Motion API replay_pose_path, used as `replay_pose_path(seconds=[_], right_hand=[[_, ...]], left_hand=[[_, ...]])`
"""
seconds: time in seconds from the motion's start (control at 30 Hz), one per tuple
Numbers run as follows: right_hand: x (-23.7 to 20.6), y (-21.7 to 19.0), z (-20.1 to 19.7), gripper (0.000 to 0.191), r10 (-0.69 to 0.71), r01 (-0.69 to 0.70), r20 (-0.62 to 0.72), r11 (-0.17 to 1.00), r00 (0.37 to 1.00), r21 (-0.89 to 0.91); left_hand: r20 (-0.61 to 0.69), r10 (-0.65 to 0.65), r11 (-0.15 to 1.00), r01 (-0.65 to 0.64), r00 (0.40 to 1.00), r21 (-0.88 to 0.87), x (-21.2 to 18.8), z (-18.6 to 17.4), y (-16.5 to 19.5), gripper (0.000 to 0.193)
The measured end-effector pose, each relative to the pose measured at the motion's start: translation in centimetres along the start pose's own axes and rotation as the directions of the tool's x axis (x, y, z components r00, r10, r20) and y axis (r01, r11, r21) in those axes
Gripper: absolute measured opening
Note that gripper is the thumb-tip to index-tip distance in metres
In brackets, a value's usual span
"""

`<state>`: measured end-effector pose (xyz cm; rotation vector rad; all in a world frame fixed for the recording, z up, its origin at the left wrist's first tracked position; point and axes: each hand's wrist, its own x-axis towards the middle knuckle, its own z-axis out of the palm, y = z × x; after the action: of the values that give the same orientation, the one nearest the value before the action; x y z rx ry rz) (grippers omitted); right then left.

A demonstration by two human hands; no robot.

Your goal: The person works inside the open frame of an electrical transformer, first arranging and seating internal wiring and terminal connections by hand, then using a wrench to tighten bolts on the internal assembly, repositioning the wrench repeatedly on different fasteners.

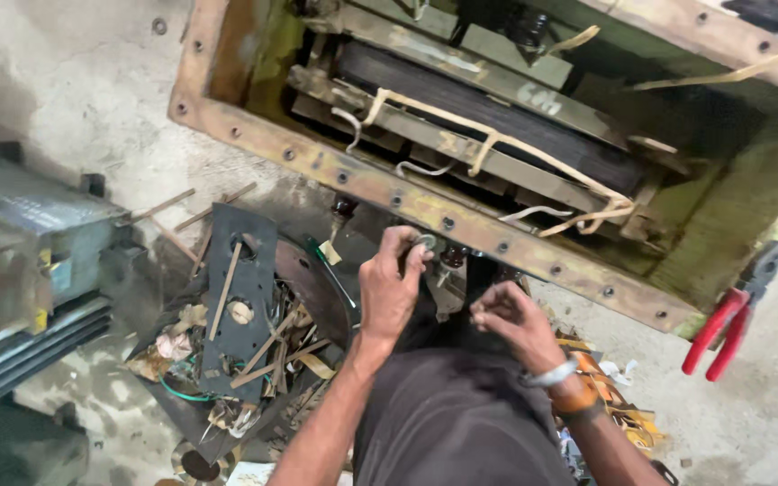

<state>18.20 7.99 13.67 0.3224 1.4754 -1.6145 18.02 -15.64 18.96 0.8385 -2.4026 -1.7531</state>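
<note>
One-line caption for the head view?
Left hand grips a small round fitting on a rusty open tank; right hand pinches beside it.

Both bare forearms reach forward from the lower edge of the view, close together. The left hand (392, 286) is raised with its back to the camera, wrist straight, fingers (411, 256) curled inward and pinched at the tips. The right hand (508, 317) sits lower, knuckles up, fingers bunched together, wrist bent slightly.

The left hand (391, 286) pinches a small round metal washer (425, 241) against the rusty flanged steel tank rim (425, 209). The right hand (513, 322), at four o'clock from it, has fingers curled; red-handled pliers (731, 317) rest at three o'clock.
</note>
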Motion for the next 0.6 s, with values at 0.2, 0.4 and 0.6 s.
replay_pose_path(seconds=[0.2, 0.4, 0.6], right_hand=[[-5.3, -5.2, -10.9, 0.031, -0.032, 0.028, -0.250, 0.999, 0.968, -0.019], [-3.0, -8.5, -17.8, 0.030, -0.075, 0.012, -0.288, 0.977, 0.955, -0.214], [2.9, -9.7, -21.7, 0.027, -0.120, -0.040, -0.254, 0.838, 0.960, -0.545]], left_hand=[[0.534, -0.124, 0.988, 0.056, 0.837, 0.142, 8.2, 10.3, 1.8, 0.020], [0.736, -0.019, 0.885, -0.331, 0.677, 0.327, 12.8, 22.7, -6.8, 0.031], [0.655, -0.452, 0.681, -0.240, 0.606, 0.692, 11.8, 27.5, -13.1, 0.025]])
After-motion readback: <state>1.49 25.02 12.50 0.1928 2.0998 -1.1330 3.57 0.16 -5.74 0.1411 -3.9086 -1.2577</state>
